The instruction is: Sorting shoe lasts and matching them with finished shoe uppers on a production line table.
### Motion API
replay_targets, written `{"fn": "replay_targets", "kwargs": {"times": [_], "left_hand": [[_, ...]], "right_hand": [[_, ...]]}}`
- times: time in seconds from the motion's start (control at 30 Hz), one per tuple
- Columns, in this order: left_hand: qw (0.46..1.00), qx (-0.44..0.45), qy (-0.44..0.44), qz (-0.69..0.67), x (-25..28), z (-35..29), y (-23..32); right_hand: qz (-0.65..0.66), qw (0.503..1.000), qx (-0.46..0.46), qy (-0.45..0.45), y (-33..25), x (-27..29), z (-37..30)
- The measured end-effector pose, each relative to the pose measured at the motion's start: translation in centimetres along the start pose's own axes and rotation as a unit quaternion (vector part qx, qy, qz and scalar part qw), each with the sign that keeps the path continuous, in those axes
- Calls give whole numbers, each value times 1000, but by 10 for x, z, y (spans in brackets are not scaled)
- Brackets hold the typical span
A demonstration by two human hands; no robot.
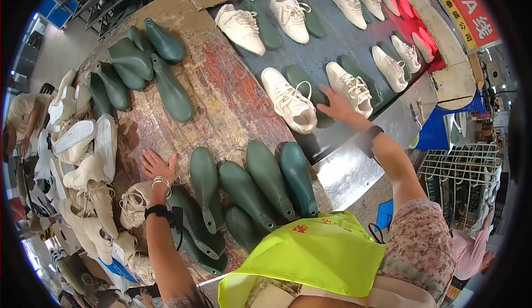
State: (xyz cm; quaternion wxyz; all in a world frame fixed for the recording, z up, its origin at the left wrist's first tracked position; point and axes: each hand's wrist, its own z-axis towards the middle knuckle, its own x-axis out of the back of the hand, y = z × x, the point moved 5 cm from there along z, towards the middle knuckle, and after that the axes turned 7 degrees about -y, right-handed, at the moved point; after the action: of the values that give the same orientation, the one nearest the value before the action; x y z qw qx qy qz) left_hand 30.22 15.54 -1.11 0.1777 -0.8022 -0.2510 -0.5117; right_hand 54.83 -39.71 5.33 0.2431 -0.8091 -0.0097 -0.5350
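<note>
My left hand (159,166) lies flat on the worn table (216,103), fingers spread, holding nothing. A cream sneaker (134,205) is close by its wrist, and a green shoe last (205,183) stands to its right. Over on the dark conveyor belt (249,64), my right hand (339,107) reaches across a green shoe last (299,78), its fingers stretched apart. Whether it touches that last cannot be made out. The last is between two white laced sneakers, one on the left (288,100) and one on the right (350,89).
More white sneakers (291,17) sit beside green lasts along the belt, the farthest in red light. Green lasts (172,89) cluster at the table's far left; several more lie in front of me. Sneakers (86,175) pile along the left edge. A wire rack (463,164) stands right.
</note>
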Motion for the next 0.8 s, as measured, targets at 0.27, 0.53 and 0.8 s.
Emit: {"fn": "replay_targets", "kwargs": {"times": [0.27,0.53,0.8], "left_hand": [[1000,10,-19,-21,13,-11,14],[997,-25,1,-78,7,-19,11],[995,-6,3,-101,20,-25,12]], "right_hand": [[-80,968,-237,34,-43,-19,-14],[-88,988,-104,72,-30,-24,-58],[-140,990,36,11,-21,-8,-83]]}}
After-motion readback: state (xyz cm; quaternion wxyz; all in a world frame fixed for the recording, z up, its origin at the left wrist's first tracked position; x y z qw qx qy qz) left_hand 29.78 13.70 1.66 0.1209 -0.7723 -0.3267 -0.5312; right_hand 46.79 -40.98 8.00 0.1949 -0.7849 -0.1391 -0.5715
